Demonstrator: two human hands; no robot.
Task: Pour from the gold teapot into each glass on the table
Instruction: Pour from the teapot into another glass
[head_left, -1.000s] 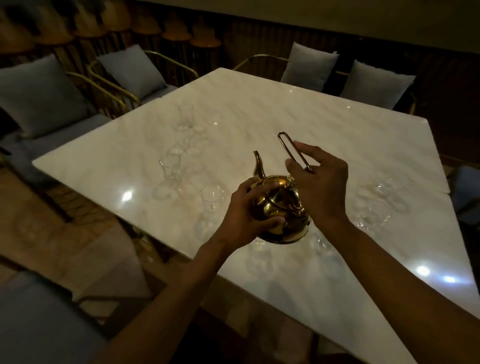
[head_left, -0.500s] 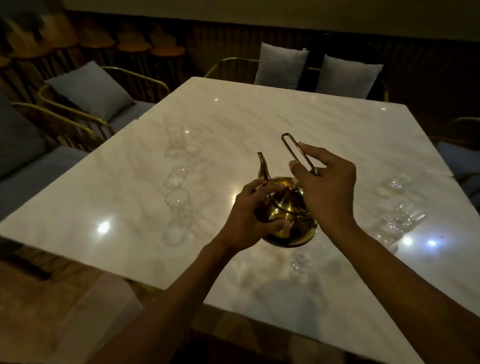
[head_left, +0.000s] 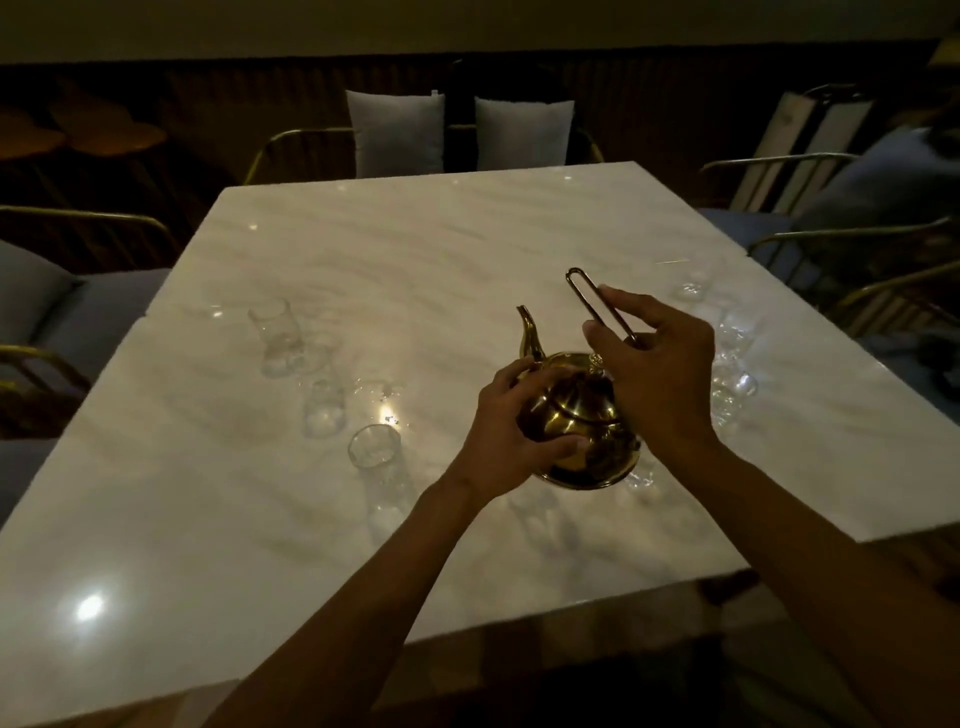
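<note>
The gold teapot (head_left: 576, 415) hangs above the white marble table (head_left: 426, 244), its spout pointing away from me. My left hand (head_left: 511, 436) cups its left side and lid. My right hand (head_left: 657, 369) grips the raised wire handle. To the left stand three clear glasses: a tall one (head_left: 272, 332), a middle one (head_left: 323, 408) and a near one (head_left: 374, 447). Several more glasses (head_left: 735, 382) stand to the right, partly hidden behind my right hand. Another glass (head_left: 641, 475) peeks out below the pot.
Gold-framed chairs with grey cushions (head_left: 397, 132) ring the table. A person in a light top (head_left: 893, 176) is at the far right. The table's near edge (head_left: 545, 616) runs diagonally in front of me.
My view has swung to the right, so the table and the glasses have shifted left in the frame. Both hands hold the teapot in the same grip at about the same height.
</note>
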